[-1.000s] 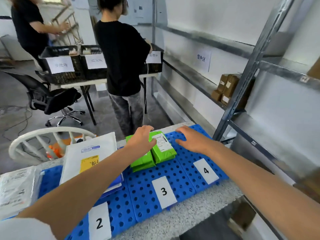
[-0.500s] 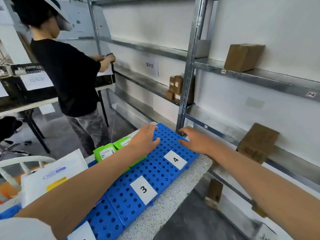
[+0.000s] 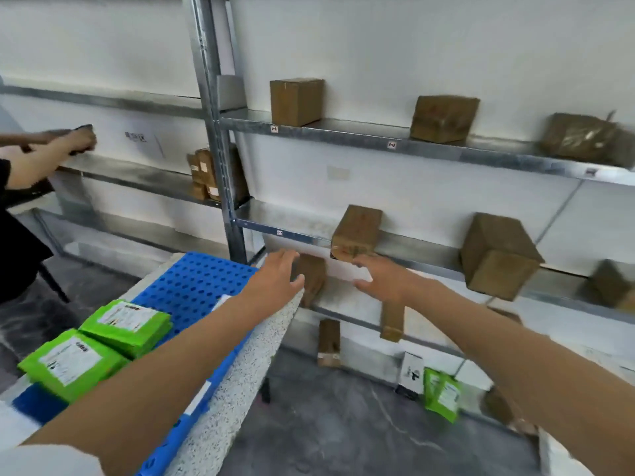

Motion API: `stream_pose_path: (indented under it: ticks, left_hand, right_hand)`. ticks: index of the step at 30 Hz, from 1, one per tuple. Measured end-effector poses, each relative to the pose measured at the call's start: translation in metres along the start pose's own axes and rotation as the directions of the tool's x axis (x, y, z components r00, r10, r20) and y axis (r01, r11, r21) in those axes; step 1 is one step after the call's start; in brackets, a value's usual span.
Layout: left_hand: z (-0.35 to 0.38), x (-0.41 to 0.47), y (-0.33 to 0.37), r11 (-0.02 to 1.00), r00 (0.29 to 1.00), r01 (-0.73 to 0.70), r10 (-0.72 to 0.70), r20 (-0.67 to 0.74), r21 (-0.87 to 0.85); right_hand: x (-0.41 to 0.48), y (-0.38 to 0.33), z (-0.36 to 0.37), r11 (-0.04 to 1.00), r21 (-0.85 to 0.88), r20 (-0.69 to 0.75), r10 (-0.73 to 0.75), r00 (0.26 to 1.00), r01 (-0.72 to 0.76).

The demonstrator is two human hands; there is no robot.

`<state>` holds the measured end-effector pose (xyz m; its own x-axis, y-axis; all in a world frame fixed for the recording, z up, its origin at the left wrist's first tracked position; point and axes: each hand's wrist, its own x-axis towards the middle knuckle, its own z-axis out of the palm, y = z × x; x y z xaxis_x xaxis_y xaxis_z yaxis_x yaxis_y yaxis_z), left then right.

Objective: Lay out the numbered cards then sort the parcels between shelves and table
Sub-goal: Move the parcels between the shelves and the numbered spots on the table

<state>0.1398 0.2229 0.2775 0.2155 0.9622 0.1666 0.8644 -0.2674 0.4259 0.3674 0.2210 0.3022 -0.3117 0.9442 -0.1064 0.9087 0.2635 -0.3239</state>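
Note:
My left hand (image 3: 275, 276) and my right hand (image 3: 381, 276) are both stretched out, fingers apart and holding nothing, in front of the metal shelving (image 3: 405, 146). Just above and between them a brown box (image 3: 357, 231) sits on the middle shelf. A smaller brown box (image 3: 312, 276) stands on the lower shelf right beside my left fingers. Two green parcels (image 3: 127, 322) lie on the blue perforated mat (image 3: 196, 286) on the speckled table (image 3: 247, 369) at the left. My left arm hides most of the numbered cards.
More brown boxes (image 3: 297, 101) stand on the upper shelf, and a large one (image 3: 498, 255) sits on the middle shelf at the right. Green packets (image 3: 441, 396) and a black-and-white box (image 3: 410, 374) lie on the floor. Another person's hands (image 3: 75, 140) reach in from the left.
My view has swung right from the table to the shelving. Both hands have left the blue mat and reached forward to the boxes on the shelves.

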Motion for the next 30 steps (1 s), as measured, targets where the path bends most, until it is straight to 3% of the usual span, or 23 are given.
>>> stream_pose_path:
  ticks: [4, 13, 23, 30]
  left_hand:
    - [0.034, -0.015, 0.067, 0.998, 0.996, -0.048, 0.050, 0.074, -0.033]
    - [0.083, -0.053, 0.192, 0.970, 0.950, -0.222, 0.239, 0.200, -0.103]
    - [0.123, -0.076, 0.324, 0.899, 0.869, -0.428, 0.438, 0.230, -0.096]
    - [0.143, -0.074, 0.382, 0.823, 0.786, -0.552, 0.568, 0.243, -0.137]
  right_hand:
    - [-0.068, 0.053, -0.005, 0.988, 0.018, -0.030, 0.157, 0.987, -0.156]
    - [-0.211, 0.129, 0.001, 0.938, 0.055, -0.069, 0.347, 0.935, -0.343]
    - [-0.339, 0.179, -0.006, 0.840, 0.222, -0.148, 0.532, 0.834, -0.496]
    - [-0.374, 0.213, -0.022, 0.783, 0.271, -0.215, 0.617, 0.757, -0.560]
